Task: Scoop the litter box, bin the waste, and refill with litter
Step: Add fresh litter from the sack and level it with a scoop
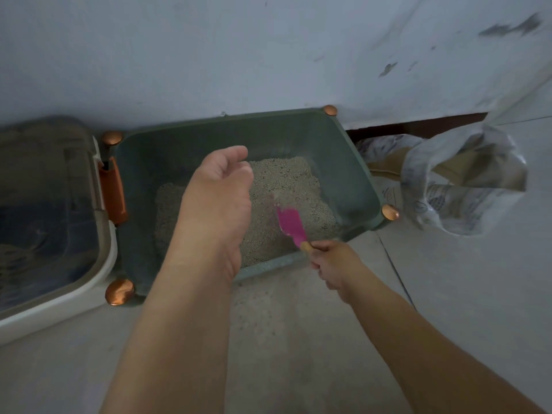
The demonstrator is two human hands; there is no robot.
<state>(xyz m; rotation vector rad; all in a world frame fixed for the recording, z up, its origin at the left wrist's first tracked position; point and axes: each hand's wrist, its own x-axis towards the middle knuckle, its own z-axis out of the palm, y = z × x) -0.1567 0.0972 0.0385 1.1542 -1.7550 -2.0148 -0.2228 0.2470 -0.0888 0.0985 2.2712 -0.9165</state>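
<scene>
Both hands reach out over the floor (268,339), which has spilled grains on it. Nearest, the right hand (334,267) wraps its fingers round the tan end of the pink scoop (291,224), and the scoop's flat part rests on the litter. The scoop looks light and stiff, so the handle end is a good spot to hold it. The left hand (218,192) hangs above the box with its fingers loosely curled and nothing in it. Under it sits the green litter box (358,174), with grey litter (286,180) heaped in the middle. The litter looks loose, so it will probably slide off if the scoop tips. A plastic bag (466,180) lies to the right, a lidded bin (50,210) to the left, and the wall (239,55) stands behind.
</scene>
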